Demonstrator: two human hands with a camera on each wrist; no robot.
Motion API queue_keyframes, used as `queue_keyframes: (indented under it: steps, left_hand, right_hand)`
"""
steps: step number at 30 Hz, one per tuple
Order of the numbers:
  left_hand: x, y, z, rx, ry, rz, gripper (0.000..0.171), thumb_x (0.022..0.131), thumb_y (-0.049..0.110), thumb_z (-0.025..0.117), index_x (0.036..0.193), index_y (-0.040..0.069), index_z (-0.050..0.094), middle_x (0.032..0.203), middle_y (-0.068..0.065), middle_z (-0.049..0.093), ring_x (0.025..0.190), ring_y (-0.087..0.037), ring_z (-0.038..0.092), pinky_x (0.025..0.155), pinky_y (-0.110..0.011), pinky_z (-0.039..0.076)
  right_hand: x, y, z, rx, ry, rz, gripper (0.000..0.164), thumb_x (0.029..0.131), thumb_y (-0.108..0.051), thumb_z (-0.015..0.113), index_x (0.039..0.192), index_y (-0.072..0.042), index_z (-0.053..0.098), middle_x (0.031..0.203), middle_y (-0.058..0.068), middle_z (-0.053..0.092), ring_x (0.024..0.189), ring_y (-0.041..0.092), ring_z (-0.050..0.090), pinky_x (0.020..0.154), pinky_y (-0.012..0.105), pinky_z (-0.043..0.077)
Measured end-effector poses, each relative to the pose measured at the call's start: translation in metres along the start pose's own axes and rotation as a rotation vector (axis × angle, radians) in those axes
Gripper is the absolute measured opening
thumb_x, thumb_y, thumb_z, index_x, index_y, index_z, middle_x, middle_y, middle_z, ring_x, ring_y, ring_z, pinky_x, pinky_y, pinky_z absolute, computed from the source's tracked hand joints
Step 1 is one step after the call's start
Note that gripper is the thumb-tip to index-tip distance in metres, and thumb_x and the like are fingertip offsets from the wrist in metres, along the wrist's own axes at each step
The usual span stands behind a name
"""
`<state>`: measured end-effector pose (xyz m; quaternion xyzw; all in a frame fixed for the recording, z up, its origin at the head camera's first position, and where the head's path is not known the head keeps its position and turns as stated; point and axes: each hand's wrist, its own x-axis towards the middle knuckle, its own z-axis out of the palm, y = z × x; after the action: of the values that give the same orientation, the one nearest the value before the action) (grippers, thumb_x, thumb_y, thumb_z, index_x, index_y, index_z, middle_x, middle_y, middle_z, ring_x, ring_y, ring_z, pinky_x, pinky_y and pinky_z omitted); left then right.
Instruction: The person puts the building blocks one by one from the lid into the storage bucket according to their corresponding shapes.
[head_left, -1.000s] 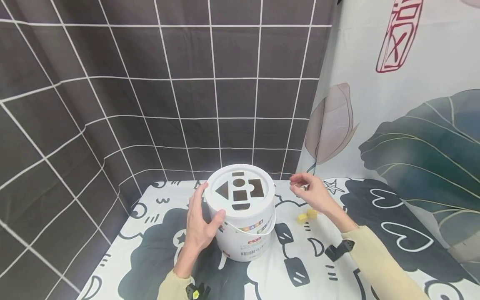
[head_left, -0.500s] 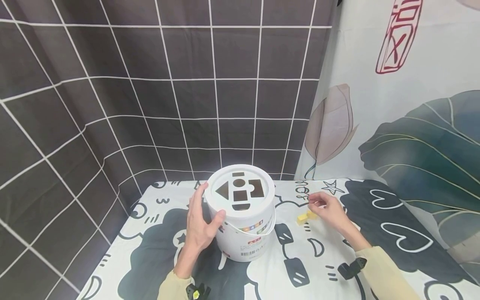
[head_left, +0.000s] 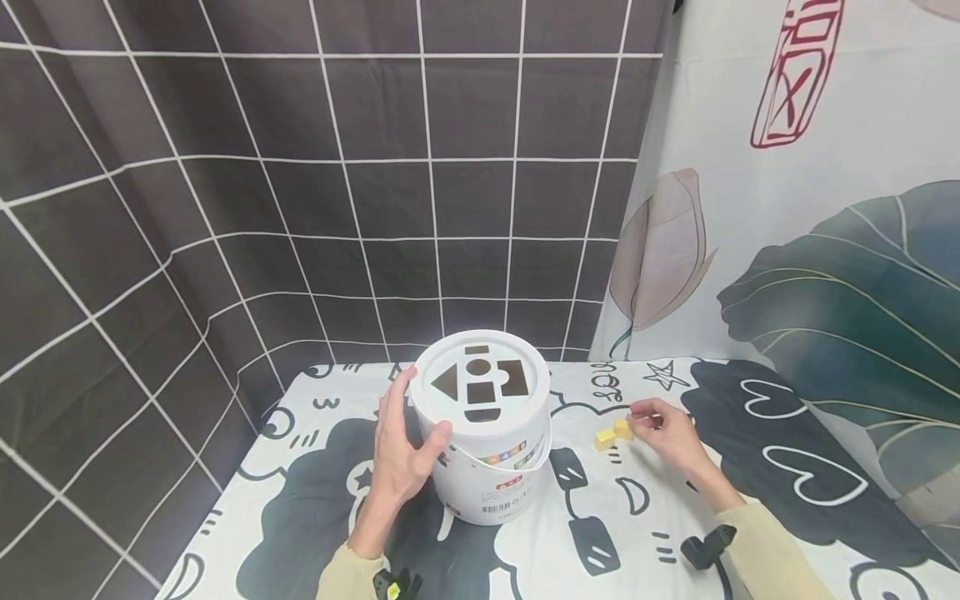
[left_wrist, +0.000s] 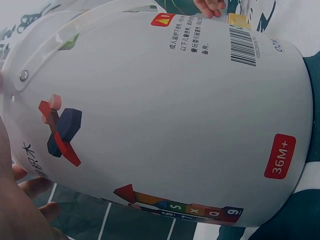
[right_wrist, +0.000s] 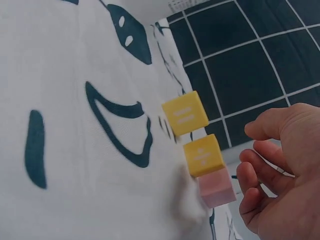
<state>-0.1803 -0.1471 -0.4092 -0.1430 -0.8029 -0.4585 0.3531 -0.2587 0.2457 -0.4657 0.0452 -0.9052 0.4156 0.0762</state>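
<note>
A white bucket (head_left: 483,467) with a wire-like handle and a lid (head_left: 480,421) pierced by shaped holes stands upright on the cloth. My left hand (head_left: 397,454) rests against its left side, thumb and fingers spread along the lid's rim. To the right, my right hand (head_left: 667,429) hovers with loosely bent fingers and holds nothing. Beside those fingers, the right wrist view shows a yellow block with an equals mark (right_wrist: 185,114), a yellow block with a division mark (right_wrist: 204,156) and a pink block (right_wrist: 216,188). In the head view my hand hides the pink one.
A patterned black-and-white cloth (head_left: 540,554) covers the table. Behind it hangs a dark curtain (head_left: 375,200) with white grid lines. A pale curtain with leaf prints (head_left: 847,300) hangs at the right.
My right hand has moved right and down from near the bucket, past the yellow blocks, to their right side. My left hand and the bucket stay in place.
</note>
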Motion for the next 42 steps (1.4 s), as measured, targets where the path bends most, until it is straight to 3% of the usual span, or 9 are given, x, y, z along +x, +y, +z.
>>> queue_keyframes:
  steps: [12,34,42]
  left_hand:
    - [-0.001,-0.001,0.001,-0.002,-0.001,-0.001,0.081,0.08,0.04,0.066,0.15,0.008,0.041,0.145,-0.016,0.047,0.129,-0.034,0.044,0.103,-0.064,0.032]
    - [0.001,-0.001,0.001,0.001,0.001,0.004,0.081,0.08,0.04,0.066,0.15,0.009,0.041,0.144,-0.015,0.048,0.128,-0.033,0.044,0.103,-0.063,0.033]
    - [-0.001,-0.002,0.001,0.003,0.002,-0.001,0.081,0.079,0.039,0.066,0.15,0.009,0.041,0.145,-0.015,0.048,0.129,-0.033,0.044,0.103,-0.063,0.033]
  right_hand:
    - [-0.004,0.005,0.003,-0.001,-0.007,0.073,0.036,0.092,-0.011,0.068,0.122,0.006,0.06,0.114,0.022,0.064,0.096,0.032,0.061,0.069,0.032,0.05]
    - [0.0,0.013,0.013,-0.035,0.045,0.032,0.034,0.085,-0.001,0.07,0.117,0.008,0.063,0.104,0.02,0.064,0.086,0.029,0.061,0.065,0.031,0.048]
    - [-0.001,0.013,0.019,-0.098,0.063,0.044,0.032,0.084,0.0,0.071,0.115,0.006,0.065,0.102,0.018,0.064,0.085,0.028,0.061,0.065,0.031,0.048]
